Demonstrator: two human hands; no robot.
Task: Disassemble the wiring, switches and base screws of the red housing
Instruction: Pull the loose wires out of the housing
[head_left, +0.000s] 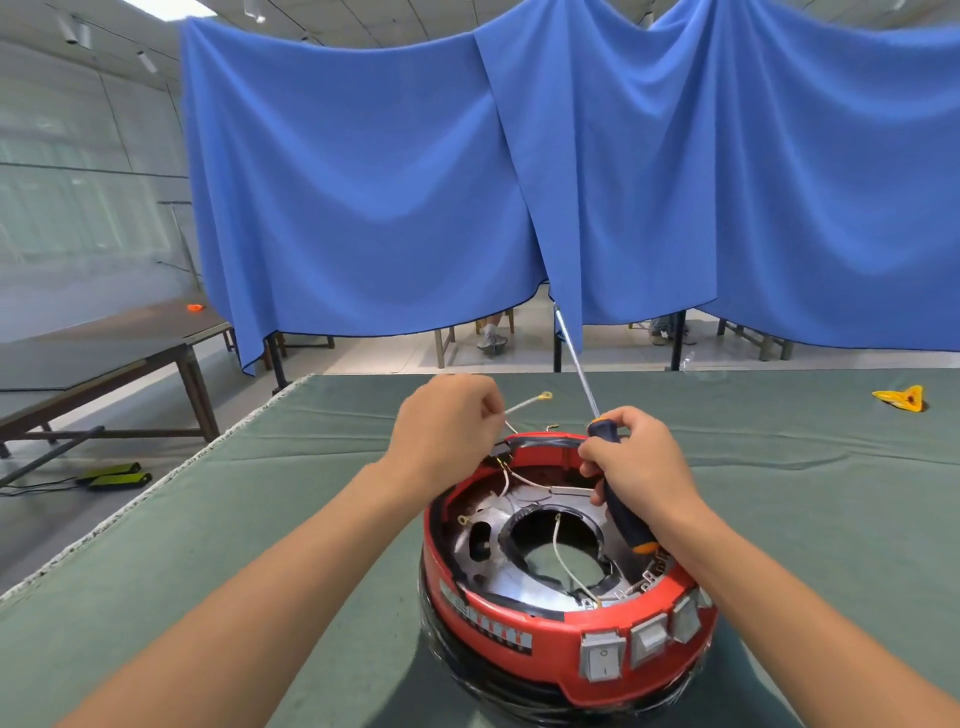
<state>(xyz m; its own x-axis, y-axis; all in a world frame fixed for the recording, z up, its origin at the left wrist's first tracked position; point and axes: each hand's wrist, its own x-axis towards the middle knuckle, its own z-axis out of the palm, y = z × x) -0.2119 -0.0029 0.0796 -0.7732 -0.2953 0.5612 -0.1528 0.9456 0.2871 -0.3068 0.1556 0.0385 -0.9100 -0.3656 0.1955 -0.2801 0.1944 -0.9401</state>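
While the red housing (571, 623) sits on the near green table (208, 519), the left hand (441, 426) pinches a white wire (527, 402) at its far rim; the right hand (639, 462) grips a screwdriver (618, 499), shaft pointing up and far; three switches (644, 639) face near.

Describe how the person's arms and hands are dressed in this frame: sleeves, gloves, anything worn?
Both forearms are bare up to the frame edge, so no sleeves show. The left hand and right hand wear no gloves. No watch, ring, bracelet or other marking shows on either wrist or on the fingers that can be seen.
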